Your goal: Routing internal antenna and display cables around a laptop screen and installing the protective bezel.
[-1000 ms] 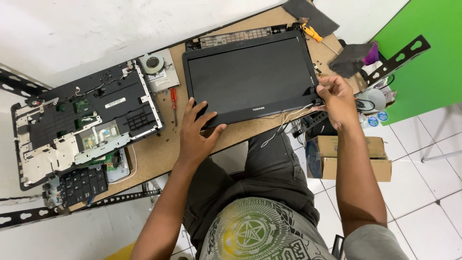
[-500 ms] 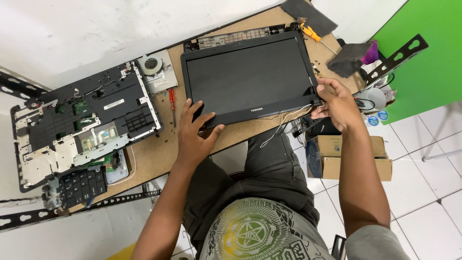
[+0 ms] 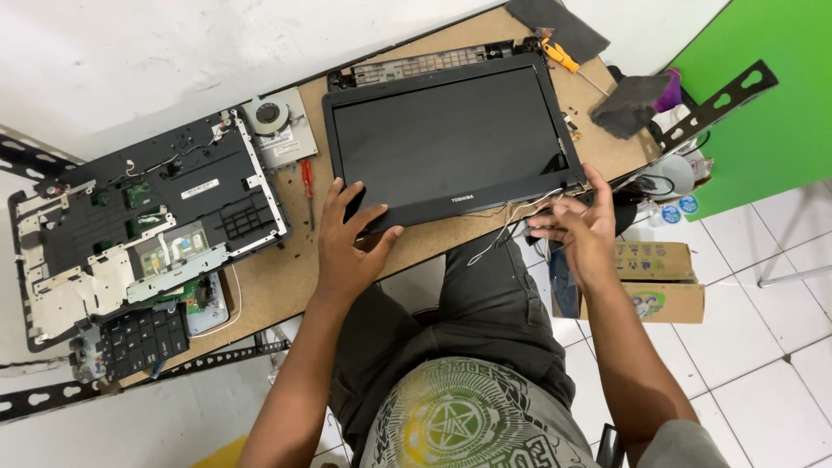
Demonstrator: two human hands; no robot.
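My left hand (image 3: 351, 247) presses spread fingers on the laptop screen panel (image 3: 451, 139) at centre frame; my right hand (image 3: 581, 230) pinches its white cables (image 3: 511, 221).

There is one laptop screen (image 3: 451, 143), one open laptop base (image 3: 147, 225), one fan (image 3: 264, 114), two screwdrivers, red (image 3: 307, 182) and orange (image 3: 563, 59), and one cardboard box (image 3: 659, 279).

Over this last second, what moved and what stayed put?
The right hand slid down from the screen panel's right edge to its lower right corner, by the loose white wires. The left hand stayed pressed on the lower left corner. The panel, laptop base and red screwdriver did not shift.
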